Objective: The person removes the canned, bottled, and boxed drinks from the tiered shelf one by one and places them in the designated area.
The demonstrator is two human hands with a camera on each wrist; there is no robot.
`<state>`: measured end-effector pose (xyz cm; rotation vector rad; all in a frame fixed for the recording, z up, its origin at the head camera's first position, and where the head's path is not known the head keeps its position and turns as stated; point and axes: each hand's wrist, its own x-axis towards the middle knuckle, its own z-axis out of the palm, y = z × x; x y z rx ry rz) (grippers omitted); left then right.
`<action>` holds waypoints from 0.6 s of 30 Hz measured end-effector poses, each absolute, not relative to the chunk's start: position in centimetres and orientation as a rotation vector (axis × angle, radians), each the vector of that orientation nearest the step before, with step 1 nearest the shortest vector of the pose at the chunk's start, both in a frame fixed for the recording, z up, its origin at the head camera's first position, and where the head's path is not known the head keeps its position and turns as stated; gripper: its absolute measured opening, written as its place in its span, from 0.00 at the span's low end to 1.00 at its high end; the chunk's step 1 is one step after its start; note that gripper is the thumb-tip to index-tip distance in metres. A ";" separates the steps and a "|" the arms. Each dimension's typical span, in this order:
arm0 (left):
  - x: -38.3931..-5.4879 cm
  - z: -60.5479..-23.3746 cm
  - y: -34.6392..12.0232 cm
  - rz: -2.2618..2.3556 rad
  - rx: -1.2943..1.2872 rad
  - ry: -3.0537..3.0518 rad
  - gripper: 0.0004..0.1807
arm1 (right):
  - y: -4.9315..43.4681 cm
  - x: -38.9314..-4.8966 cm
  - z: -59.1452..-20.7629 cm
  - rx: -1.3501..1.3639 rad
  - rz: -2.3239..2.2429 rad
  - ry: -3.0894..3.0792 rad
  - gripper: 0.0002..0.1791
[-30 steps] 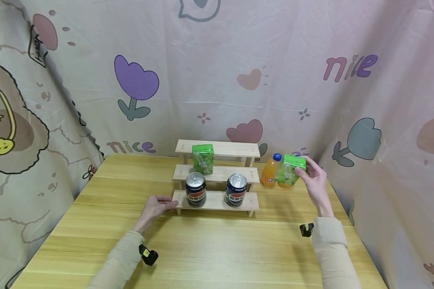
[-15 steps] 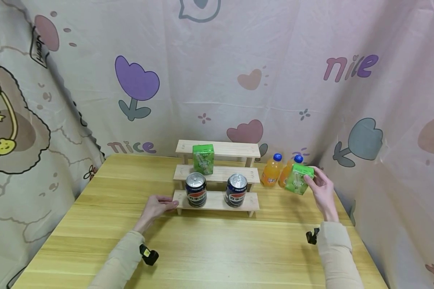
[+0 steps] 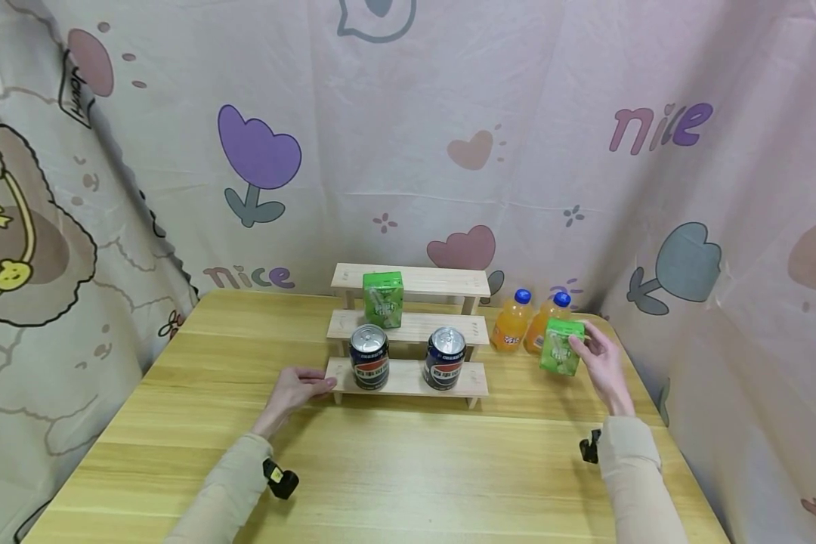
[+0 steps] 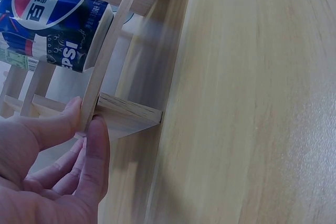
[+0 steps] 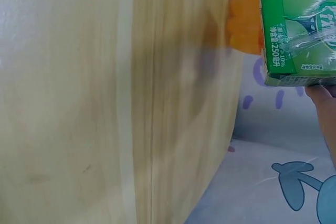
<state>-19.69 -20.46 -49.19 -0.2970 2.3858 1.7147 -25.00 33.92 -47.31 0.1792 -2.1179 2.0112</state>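
Note:
My left hand (image 3: 299, 389) pinches the left end of the lowest board of a three-step wooden shelf (image 3: 408, 326); the left wrist view shows thumb and fingers on either side of that board (image 4: 107, 59). My right hand (image 3: 607, 368) grips a green juice box (image 3: 561, 347) upright, in front of two orange drink bottles with blue caps. In the right wrist view the juice box (image 5: 302, 32) shows its printed side, and most of the hand is out of frame. On the lowest step stand two Pepsi cans, one left (image 3: 369, 357) and one right (image 3: 445, 358). Another green juice box (image 3: 383, 300) stands on the middle step.
The left orange bottle (image 3: 512, 321) and the right one (image 3: 547, 321), partly hidden by the juice box, stand on the wooden table (image 3: 408, 468) right of the shelf. A patterned curtain (image 3: 394, 151) hangs behind and at both sides.
My right hand has moved the juice box right and lower, toward me, and straightened it, uncovering the right orange bottle more. My left hand stays on the shelf.

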 end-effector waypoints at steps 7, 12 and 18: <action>-19.7 -49.1 -20.5 1.682 -0.300 2.411 0.28 | 33.9 -25.1 -47.3 0.171 1.938 -2.276 0.27; -19.7 -49.2 -20.5 1.684 -0.294 2.412 0.28 | 34.1 -25.2 -47.3 0.170 1.836 -2.408 0.27; -19.7 -49.2 -20.5 1.707 -0.288 2.397 0.29 | 34.3 -25.4 -47.5 0.195 1.773 -2.478 0.26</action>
